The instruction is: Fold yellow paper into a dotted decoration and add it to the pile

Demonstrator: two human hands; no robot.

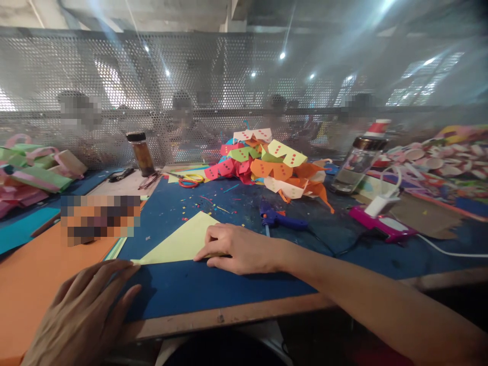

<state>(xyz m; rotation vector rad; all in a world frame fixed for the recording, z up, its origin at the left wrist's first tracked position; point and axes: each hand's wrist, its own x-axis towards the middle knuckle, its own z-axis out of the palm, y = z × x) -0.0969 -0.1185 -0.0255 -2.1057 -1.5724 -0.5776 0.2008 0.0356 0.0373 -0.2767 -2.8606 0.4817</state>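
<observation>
A pale yellow sheet of paper (183, 239), folded into a triangle, lies on the blue tabletop with its long folded edge towards me. My left hand (89, 300) is stretched out flat, its fingertips at the paper's left corner. My right hand (236, 249) has curled fingers pressed on the right part of the paper, with a fingertip at the folded edge; it covers the right corner. Beyond that hand lies a blue glue gun (284, 219). Large orange sheets (34, 284) are under and beside my left hand.
Folded paper pieces with dotted patterns (267, 168) are heaped at the back. A dark-capped jar (141, 155), a clear bottle (353, 165), scissors (186, 179) and a magenta power strip (381, 223) stand or lie around. A perforated metal screen (213, 66) rises behind, people beyond it.
</observation>
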